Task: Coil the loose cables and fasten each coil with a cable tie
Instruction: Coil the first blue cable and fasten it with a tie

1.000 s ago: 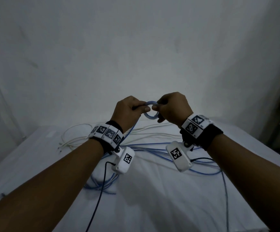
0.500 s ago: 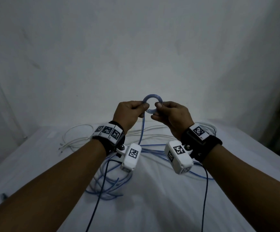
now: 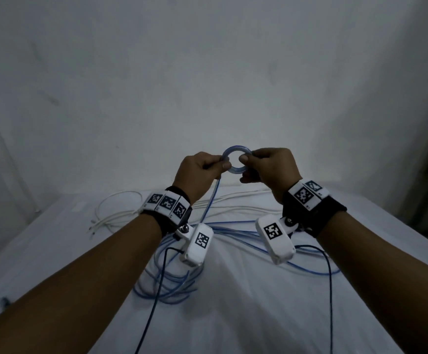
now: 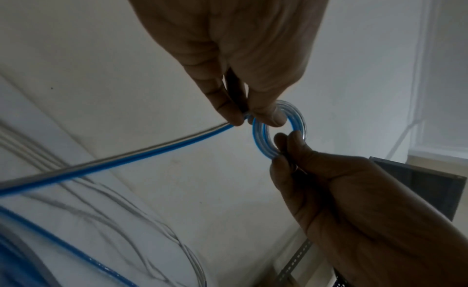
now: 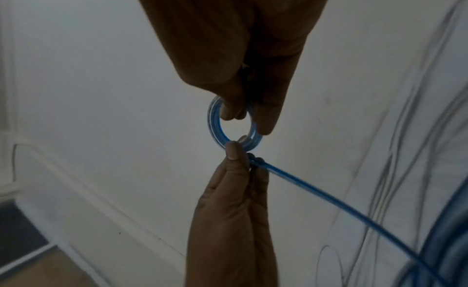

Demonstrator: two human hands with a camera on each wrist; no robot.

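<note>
Worktop (image 3: 271, 315) spread with loose blue cable (image 3: 172, 284) and white cable (image 3: 121, 218) farther back, uncoiled. Raised above: left hand (image 3: 198, 172) and right hand (image 3: 271, 167), each pinching opposite sides of a small blue coil (image 3: 236, 160); tail trailing down from the left pinch. Judged early: only a few turns wound, nothing tied. No cable tie visible. Dim light; cable ends hard to make out.

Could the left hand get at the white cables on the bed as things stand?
Probably not yet: the left hand pinches the blue coil with the right hand, above the white cables.
</note>
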